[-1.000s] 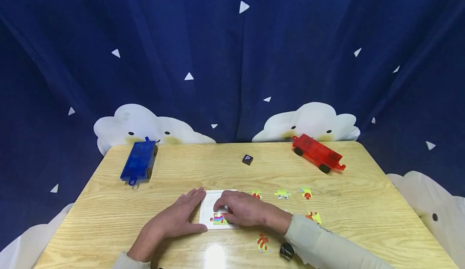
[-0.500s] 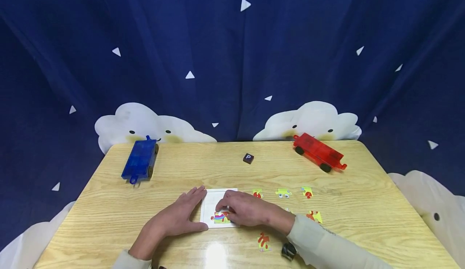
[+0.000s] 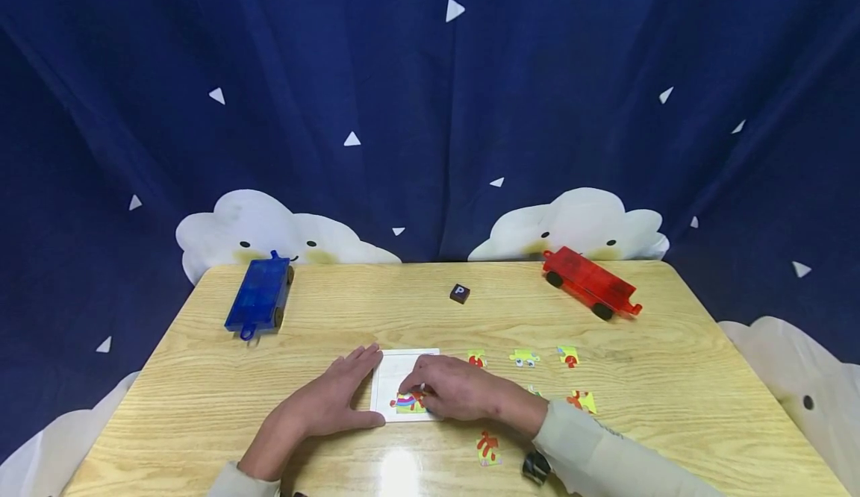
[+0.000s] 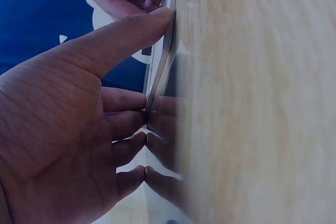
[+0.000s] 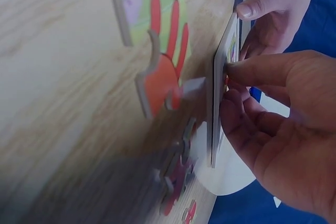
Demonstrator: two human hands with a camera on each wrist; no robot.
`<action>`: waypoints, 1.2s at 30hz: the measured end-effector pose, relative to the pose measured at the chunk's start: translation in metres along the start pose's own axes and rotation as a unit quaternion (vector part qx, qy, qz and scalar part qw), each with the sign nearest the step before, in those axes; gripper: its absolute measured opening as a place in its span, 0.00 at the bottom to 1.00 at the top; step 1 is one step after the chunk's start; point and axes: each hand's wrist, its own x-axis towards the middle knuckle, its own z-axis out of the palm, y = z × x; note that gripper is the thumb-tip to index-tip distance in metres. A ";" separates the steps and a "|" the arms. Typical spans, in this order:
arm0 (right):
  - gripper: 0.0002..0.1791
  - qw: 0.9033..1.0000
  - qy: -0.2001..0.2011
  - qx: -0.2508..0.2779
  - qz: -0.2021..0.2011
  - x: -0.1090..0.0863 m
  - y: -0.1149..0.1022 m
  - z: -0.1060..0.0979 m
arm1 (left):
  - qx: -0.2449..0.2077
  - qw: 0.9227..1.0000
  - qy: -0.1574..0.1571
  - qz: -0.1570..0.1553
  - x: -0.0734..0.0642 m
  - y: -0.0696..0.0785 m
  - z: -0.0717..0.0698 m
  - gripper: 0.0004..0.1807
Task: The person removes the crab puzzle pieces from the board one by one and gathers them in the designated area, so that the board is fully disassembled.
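In the head view a white puzzle tray (image 3: 386, 377) lies near the front of the table, with joined pieces of a rainbow-coloured puzzle picture (image 3: 406, 403) in its lower part. My left hand (image 3: 329, 400) rests along the tray's left edge, thumb and fingers spread and fairly straight; the left wrist view shows the thumb (image 4: 142, 27) touching the rim. My right hand (image 3: 457, 386) reaches over the tray's right side, its curled fingers pinching a puzzle piece (image 3: 420, 400) within the tray. That piece is mostly hidden beneath the fingertips. In the right wrist view the right thumb (image 5: 257, 70) sits low over the tray.
Several loose puzzle pieces lie right of the tray, including one with red stripes (image 3: 488, 448) and a yellow one with eyes (image 3: 524, 357). A blue wheeled car (image 3: 258, 295), a red one (image 3: 590, 280) and a black P tile (image 3: 460, 293) stand farther back. A black object (image 3: 535, 467) lies by the right sleeve.
Both hands stay almost where they were. My right fingers shift very slightly over the puzzle piece in the tray; the camera view drifts a little.
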 end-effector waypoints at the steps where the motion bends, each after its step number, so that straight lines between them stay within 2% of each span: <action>1: 0.19 1.000 0.000 0.000 0.001 0.000 0.000 0.000 | 0.000 1.000 0.000 0.000 0.000 0.000 0.000 0.55; 12: 0.18 1.000 0.010 -0.017 -0.008 0.001 -0.001 0.002 | 0.007 1.000 0.000 -0.008 0.000 0.000 0.000 0.54; 29: 0.15 1.000 0.005 0.016 0.009 0.002 -0.002 0.002 | 0.016 1.000 0.004 0.003 0.000 0.002 0.000 0.54; 36: 0.04 0.999 0.019 0.030 0.002 0.005 -0.002 0.003 | 0.021 1.000 0.005 0.005 0.000 0.002 0.000 0.54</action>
